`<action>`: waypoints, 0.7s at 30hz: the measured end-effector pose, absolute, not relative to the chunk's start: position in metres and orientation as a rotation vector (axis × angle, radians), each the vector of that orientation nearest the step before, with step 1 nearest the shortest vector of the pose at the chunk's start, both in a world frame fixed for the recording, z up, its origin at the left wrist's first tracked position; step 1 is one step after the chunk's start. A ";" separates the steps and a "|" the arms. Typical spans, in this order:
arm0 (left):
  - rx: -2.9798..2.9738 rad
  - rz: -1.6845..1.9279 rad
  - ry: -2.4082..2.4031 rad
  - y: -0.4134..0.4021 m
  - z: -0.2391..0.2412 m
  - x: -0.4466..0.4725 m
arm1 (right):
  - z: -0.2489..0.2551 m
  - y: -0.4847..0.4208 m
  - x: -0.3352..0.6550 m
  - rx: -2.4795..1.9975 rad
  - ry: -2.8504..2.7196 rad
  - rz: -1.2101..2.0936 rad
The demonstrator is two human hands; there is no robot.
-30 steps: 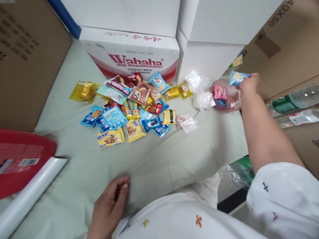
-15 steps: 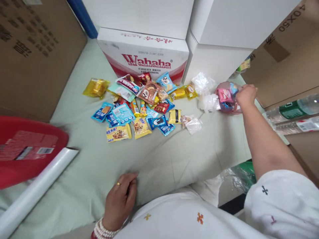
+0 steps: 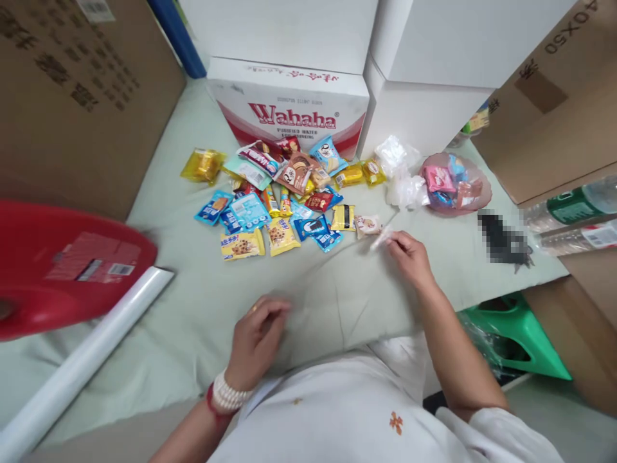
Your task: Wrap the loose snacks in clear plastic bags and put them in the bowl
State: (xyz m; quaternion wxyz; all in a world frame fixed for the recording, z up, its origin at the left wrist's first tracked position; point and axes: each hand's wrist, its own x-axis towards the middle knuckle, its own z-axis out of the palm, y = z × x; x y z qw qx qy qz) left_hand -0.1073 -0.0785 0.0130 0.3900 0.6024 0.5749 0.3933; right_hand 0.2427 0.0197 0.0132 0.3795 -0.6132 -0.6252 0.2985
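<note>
In the head view my right hand (image 3: 409,257) pinches a small clear plastic bag (image 3: 382,240), crumpled, just above the cloth. A biscuit in a pale wrapper (image 3: 368,225) lies right beside the bag. My left hand (image 3: 258,337) is over the cloth near my body, its fingers curled together and somewhat blurred, with nothing seen in them. Beyond both hands spreads a pile of wrapped snacks: yellow cookie packs (image 3: 283,236), blue packets (image 3: 249,211), a brown packet (image 3: 296,173) and a yellow-and-black packet (image 3: 343,217). More crumpled clear bags (image 3: 407,191) lie to their right.
A translucent pink bowl (image 3: 482,199) holds several snacks at the right, with a pixelated dark object (image 3: 504,238) nearby. Bottles (image 3: 578,209) lie at the right edge. A Wahaha carton (image 3: 289,106) and white boxes (image 3: 434,116) stand behind. A white roll (image 3: 91,354) and red container (image 3: 72,270) are left.
My right hand has moved left from the pink bowl to the small clear bag and lifted it. My left hand has shifted up and right, off its resting place.
</note>
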 end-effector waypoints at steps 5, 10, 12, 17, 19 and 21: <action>0.839 0.901 1.106 -0.019 0.020 -0.055 | 0.030 0.011 0.208 -1.216 -1.749 1.151; 0.973 0.736 0.879 0.017 0.011 -0.021 | 0.023 0.006 0.189 -1.300 -1.633 1.192; 0.999 0.802 0.891 0.021 0.005 -0.019 | 0.019 0.002 0.195 -1.342 -1.514 1.165; 1.010 0.885 0.839 0.019 -0.007 -0.021 | 0.022 -0.008 0.195 -1.293 -1.380 1.295; 1.007 0.894 0.799 0.017 -0.010 -0.019 | 0.022 -0.007 0.182 -1.286 -1.381 1.378; 0.998 0.926 0.822 0.016 -0.013 -0.018 | 0.018 -0.004 0.169 -1.312 -1.352 1.370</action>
